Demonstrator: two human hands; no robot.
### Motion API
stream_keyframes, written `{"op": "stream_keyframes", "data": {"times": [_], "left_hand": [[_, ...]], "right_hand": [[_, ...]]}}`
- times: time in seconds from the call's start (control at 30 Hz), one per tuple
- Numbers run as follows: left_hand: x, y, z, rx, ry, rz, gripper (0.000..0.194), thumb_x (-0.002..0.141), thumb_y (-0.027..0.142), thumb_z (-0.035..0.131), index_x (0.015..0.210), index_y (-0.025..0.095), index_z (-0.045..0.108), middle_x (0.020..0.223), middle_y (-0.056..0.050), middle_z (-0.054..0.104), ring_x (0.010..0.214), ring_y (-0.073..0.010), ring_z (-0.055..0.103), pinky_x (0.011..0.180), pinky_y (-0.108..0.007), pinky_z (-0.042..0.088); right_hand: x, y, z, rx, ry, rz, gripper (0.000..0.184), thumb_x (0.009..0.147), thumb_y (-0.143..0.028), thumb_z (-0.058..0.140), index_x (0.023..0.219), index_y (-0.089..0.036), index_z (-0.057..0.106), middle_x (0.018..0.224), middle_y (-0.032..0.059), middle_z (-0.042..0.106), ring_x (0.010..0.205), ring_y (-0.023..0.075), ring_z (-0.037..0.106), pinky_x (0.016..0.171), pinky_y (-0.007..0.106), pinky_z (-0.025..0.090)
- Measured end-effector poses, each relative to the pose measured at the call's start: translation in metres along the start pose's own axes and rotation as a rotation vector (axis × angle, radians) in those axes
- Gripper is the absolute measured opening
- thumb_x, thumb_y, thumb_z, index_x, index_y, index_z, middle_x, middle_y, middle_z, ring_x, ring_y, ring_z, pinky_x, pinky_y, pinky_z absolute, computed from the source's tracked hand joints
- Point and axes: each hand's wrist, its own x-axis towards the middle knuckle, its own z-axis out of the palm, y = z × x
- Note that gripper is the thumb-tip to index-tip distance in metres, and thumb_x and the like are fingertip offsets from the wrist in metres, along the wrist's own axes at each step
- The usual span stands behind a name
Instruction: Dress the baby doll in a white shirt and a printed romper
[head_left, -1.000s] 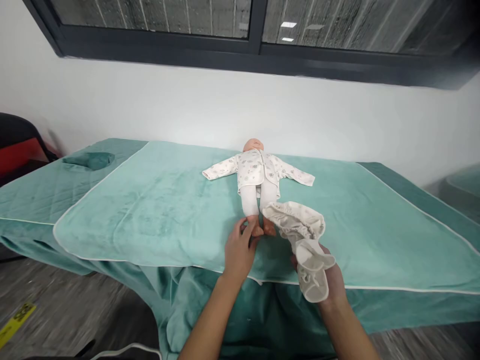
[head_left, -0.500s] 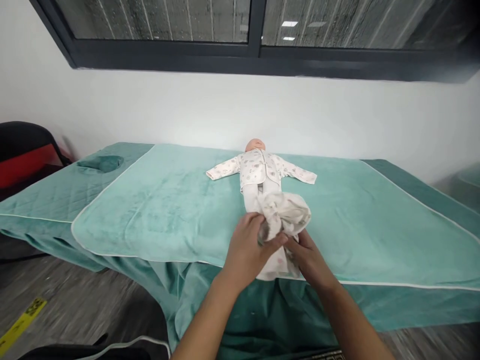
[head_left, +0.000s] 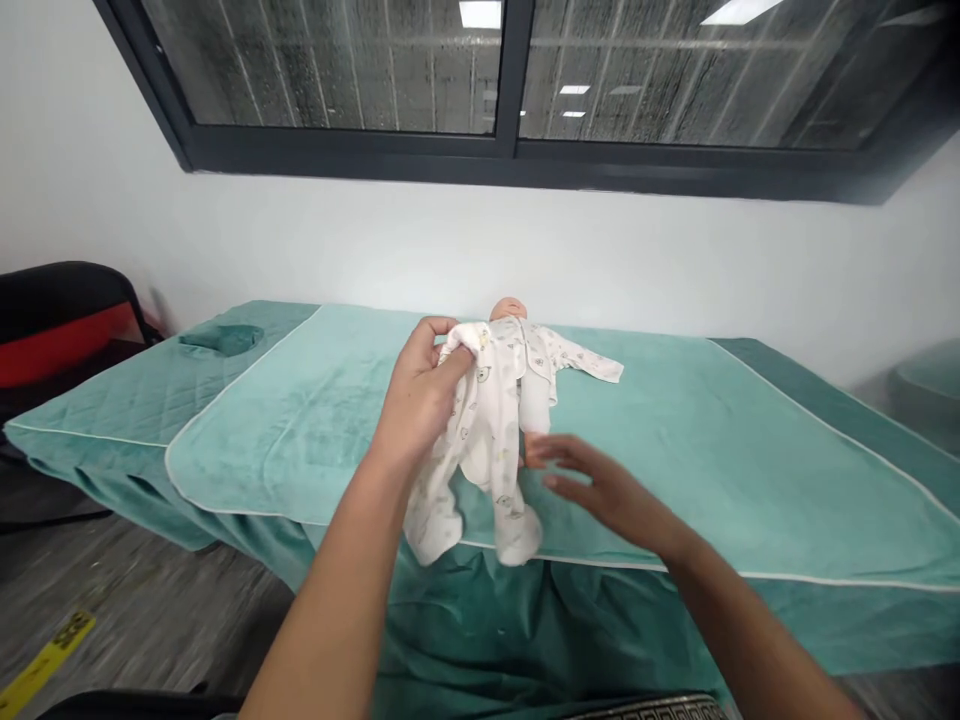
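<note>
A baby doll [head_left: 525, 345] in a white patterned top and white leggings lies on its back on a teal towel [head_left: 675, 440], head toward the wall. My left hand [head_left: 420, 395] is raised over the doll's left side, fingers closed on the waist of small white printed baby trousers [head_left: 480, 450]. The trouser legs hang down in front of the doll's legs. My right hand [head_left: 600, 485] hovers just right of the hanging trousers, fingers stretched out and slightly blurred, holding nothing.
The towel covers a long table with a darker teal quilted cover [head_left: 90, 400]. A folded teal cloth [head_left: 221, 339] lies at the far left. A black and red chair [head_left: 60, 320] stands left. A white wall and dark window frame run behind.
The bunched trousers, held low by both hands at the doll's feet, now hang unfolded from my raised left hand. My right hand has let go and opened.
</note>
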Motion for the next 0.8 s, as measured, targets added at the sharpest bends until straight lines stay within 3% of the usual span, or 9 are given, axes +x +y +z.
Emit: {"op": "stream_keyframes", "data": {"times": [0.13, 0.27, 0.33, 0.4, 0.53, 0.6, 0.67, 0.73, 0.8], "left_hand": [[-0.009, 0.017, 0.011, -0.098, -0.250, -0.072, 0.013, 0.078, 0.022, 0.062, 0.090, 0.021, 0.057, 0.068, 0.005, 0.056, 0.053, -0.0084, 0.050, 0.050, -0.018, 0.039], [-0.015, 0.026, 0.014, -0.066, -0.322, -0.106, 0.010, 0.078, 0.022, 0.063, 0.087, 0.019, 0.061, 0.069, 0.005, 0.057, 0.057, -0.0090, 0.053, 0.054, -0.019, 0.042], [-0.016, 0.024, 0.009, -0.058, -0.287, -0.119, 0.011, 0.076, 0.022, 0.065, 0.086, 0.018, 0.063, 0.068, 0.004, 0.057, 0.058, -0.0096, 0.054, 0.054, -0.019, 0.042], [-0.016, 0.018, 0.000, -0.079, -0.290, -0.178, 0.014, 0.077, 0.027, 0.067, 0.086, 0.017, 0.066, 0.066, 0.003, 0.057, 0.053, -0.0091, 0.052, 0.051, -0.020, 0.039], [-0.017, -0.005, -0.015, -0.133, -0.549, -0.374, 0.027, 0.077, 0.040, 0.074, 0.075, 0.015, 0.065, 0.055, 0.004, 0.049, 0.039, -0.0033, 0.032, 0.041, -0.020, 0.023], [-0.017, -0.018, -0.019, -0.171, -0.656, -0.395, 0.034, 0.074, 0.045, 0.077, 0.070, 0.013, 0.064, 0.053, 0.003, 0.050, 0.042, -0.0049, 0.038, 0.043, -0.020, 0.028], [-0.016, -0.028, -0.018, -0.226, -0.616, -0.371, 0.035, 0.068, 0.044, 0.082, 0.075, 0.012, 0.067, 0.061, 0.000, 0.060, 0.053, -0.0105, 0.053, 0.052, -0.022, 0.040], [-0.013, -0.037, -0.013, -0.304, -0.470, -0.343, 0.039, 0.066, 0.040, 0.085, 0.089, 0.013, 0.069, 0.074, -0.003, 0.068, 0.067, -0.0161, 0.063, 0.063, -0.025, 0.048], [-0.009, -0.043, -0.005, -0.391, -0.321, -0.309, 0.043, 0.068, 0.039, 0.083, 0.099, 0.013, 0.068, 0.082, -0.004, 0.071, 0.075, -0.0182, 0.067, 0.070, -0.027, 0.051]], "right_hand": [[0.027, -0.048, -0.021, 0.149, 0.099, -0.213, 0.061, 0.081, -0.042, 0.073, 0.137, -0.037, 0.049, 0.150, 0.0029, 0.045, 0.136, 0.0282, 0.044, 0.108, 0.047, 0.042], [0.051, -0.080, -0.028, 0.199, -0.063, -0.198, 0.038, 0.077, -0.040, 0.078, 0.109, -0.023, 0.067, 0.112, 0.0052, 0.068, 0.104, 0.0241, 0.063, 0.086, 0.036, 0.053], [0.057, -0.085, -0.029, 0.189, -0.086, -0.130, 0.029, 0.076, -0.042, 0.078, 0.092, -0.019, 0.069, 0.091, 0.0033, 0.069, 0.084, 0.0202, 0.065, 0.072, 0.031, 0.052], [0.060, -0.085, -0.029, 0.282, 0.011, -0.110, 0.029, 0.078, -0.045, 0.076, 0.087, -0.019, 0.069, 0.084, 0.0013, 0.067, 0.074, 0.0169, 0.063, 0.065, 0.028, 0.049], [0.064, -0.079, -0.021, 0.568, 0.160, -0.069, 0.032, 0.081, -0.052, 0.071, 0.084, -0.021, 0.067, 0.074, -0.0009, 0.065, 0.063, 0.0138, 0.059, 0.057, 0.025, 0.045], [0.066, -0.073, -0.015, 0.611, 0.159, -0.029, 0.035, 0.080, -0.055, 0.071, 0.084, -0.021, 0.066, 0.072, -0.0004, 0.064, 0.061, 0.0144, 0.058, 0.055, 0.025, 0.045], [0.068, -0.063, -0.010, 0.642, 0.169, 0.008, 0.037, 0.081, -0.057, 0.069, 0.090, -0.020, 0.068, 0.076, 0.0015, 0.067, 0.065, 0.0164, 0.061, 0.058, 0.027, 0.047], [0.068, -0.051, -0.008, 0.675, 0.173, 0.031, 0.042, 0.082, -0.059, 0.066, 0.098, -0.020, 0.069, 0.082, 0.0038, 0.070, 0.073, 0.0189, 0.065, 0.064, 0.030, 0.051], [0.065, -0.042, -0.008, 0.653, 0.012, 0.063, 0.047, 0.079, -0.060, 0.069, 0.101, -0.019, 0.071, 0.087, 0.0054, 0.073, 0.079, 0.0214, 0.067, 0.069, 0.032, 0.053]]}}
